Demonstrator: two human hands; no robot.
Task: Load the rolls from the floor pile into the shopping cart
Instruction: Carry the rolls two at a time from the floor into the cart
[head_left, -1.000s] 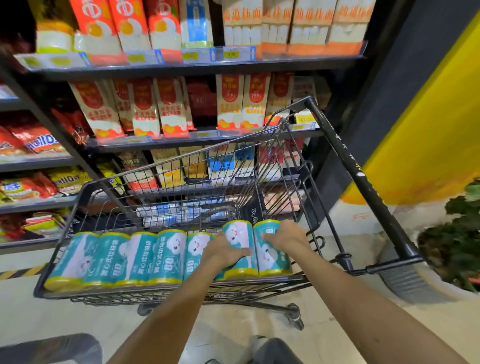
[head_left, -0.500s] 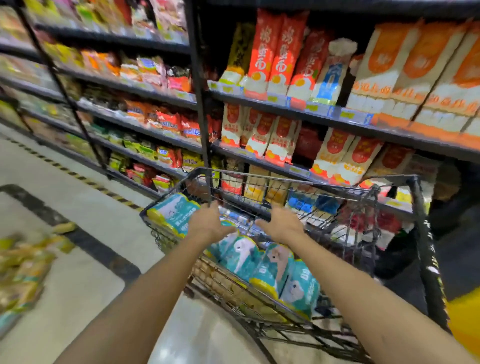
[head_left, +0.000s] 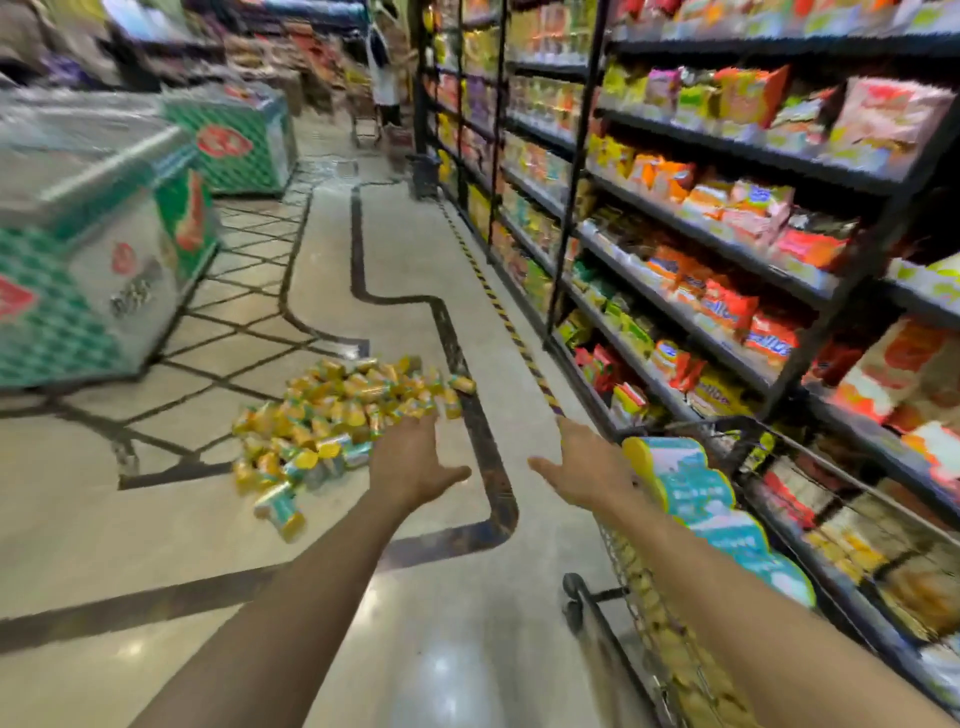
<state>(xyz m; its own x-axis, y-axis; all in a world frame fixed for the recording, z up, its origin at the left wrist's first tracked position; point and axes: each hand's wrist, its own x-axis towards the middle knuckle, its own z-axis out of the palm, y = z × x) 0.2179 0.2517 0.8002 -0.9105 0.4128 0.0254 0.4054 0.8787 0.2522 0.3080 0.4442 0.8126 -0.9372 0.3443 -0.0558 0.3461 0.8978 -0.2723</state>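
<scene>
Aisle floor (head_left: 431, 270), pale tile with dark inlaid lines, runs ahead between stocked shelving (head_left: 717, 218) on my right and chest freezers (head_left: 98, 244) on my left. View is motion-blurred; fine detail unreliable.

Shopping cart (head_left: 769, 467) stands at my right, hard against the shelving, probably parked there to keep the aisle open and within a turn of the pile. Only its near corner and wire side show. A row of teal rolls (head_left: 696, 493) with yellow ends lies side by side along its rim edge, apparently packed in a line to save room. How full the basket is below them I cannot tell.

Floor pile (head_left: 343, 415) sits ahead and to my left, well apart from the cart: a loose heap of the same yellow-and-teal rolls, a few strays (head_left: 280, 509) spilled toward me. Many remain, so I judge the loading far from finished.

Left hand (head_left: 410, 467): grip wide open, fingers spread, palm down, holding nothing, reaching out toward the near edge of the pile but not touching it.

Right hand (head_left: 587, 467): grip likewise open and empty, thumb out, just beside the end roll in the cart; contact unclear.
</scene>
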